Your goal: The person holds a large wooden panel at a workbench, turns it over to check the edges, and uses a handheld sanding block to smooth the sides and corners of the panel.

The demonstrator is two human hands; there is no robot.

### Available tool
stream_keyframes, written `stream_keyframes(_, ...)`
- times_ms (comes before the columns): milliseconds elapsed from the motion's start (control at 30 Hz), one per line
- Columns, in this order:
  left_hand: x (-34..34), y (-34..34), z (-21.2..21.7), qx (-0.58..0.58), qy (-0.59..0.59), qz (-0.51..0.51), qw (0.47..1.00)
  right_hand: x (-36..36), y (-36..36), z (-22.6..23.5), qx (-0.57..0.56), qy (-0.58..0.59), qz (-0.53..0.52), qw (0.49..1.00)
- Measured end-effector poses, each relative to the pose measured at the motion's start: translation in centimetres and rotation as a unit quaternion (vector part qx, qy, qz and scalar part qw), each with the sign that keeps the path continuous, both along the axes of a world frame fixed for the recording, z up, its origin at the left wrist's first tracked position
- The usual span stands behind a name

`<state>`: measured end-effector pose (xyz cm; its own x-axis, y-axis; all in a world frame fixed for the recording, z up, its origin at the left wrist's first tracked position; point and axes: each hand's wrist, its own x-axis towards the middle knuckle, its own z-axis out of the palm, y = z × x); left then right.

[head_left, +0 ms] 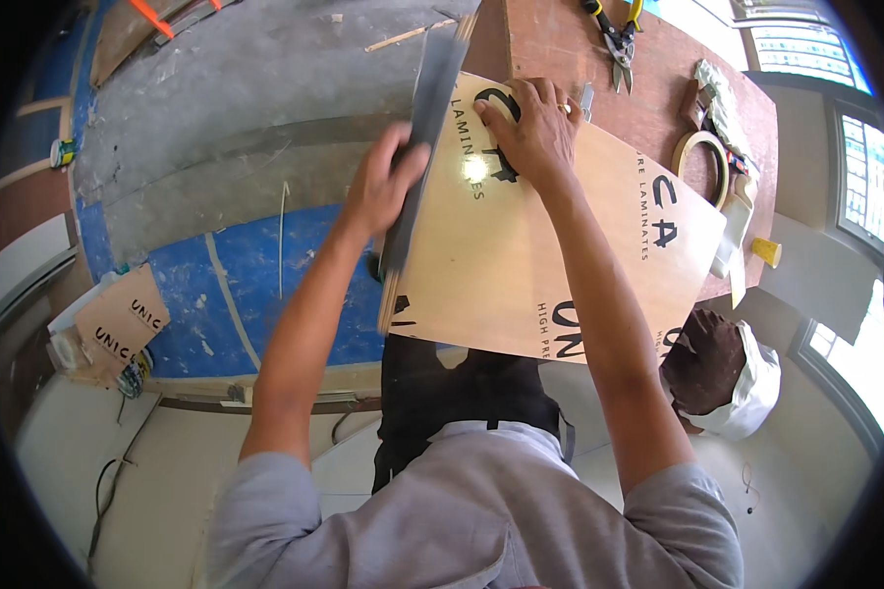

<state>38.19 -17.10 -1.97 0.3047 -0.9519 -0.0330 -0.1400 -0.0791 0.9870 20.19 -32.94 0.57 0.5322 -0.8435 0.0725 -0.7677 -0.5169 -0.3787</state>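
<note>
grips one blurred dark strip (432, 123) in the left hand (388, 187), at the left edge of one tan panel (511, 255), partly over the table (555, 39). rests the right hand (538, 133), thumb apart, on it. one pair of snips (619, 45), cut off above; one tape roll (723, 169), partly covered.

The tan sheet (609, 236) has a smooth, glossy face with a bright glare spot; the dark strip (427, 147) at its left is too blurred to tell its material. Far right, the counter (555, 39) looks like smooth brown wood, the snips (619, 44) metal-bladed. The far-left grey floor (216, 108) looks matt and scuffed, the near shirt (432, 510) matt cloth.
</note>
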Motion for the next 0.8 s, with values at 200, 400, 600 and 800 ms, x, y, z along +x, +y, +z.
stream_keyframes(200,-0.5,1.0,-0.8,-0.019,-0.028,0.032,0.999,-0.1,0.4,0.2,-0.005,-0.013,0.027,1.000)
stream_keyframes(400,2.1,-8.4,-1.0,-0.030,-0.038,0.035,0.998,0.3,0.3,0.0,-0.028,-0.016,0.028,0.999)
stream_keyframes(600,-1.5,7.6,0.8,0.082,0.010,-0.019,0.996,-0.1,0.6,0.2,-0.006,-0.015,0.018,1.000)
stream_keyframes(800,1.3,-6.6,-1.4,-0.017,-0.048,0.050,0.997,0.2,0.5,0.4,-0.017,-0.020,0.028,0.999)
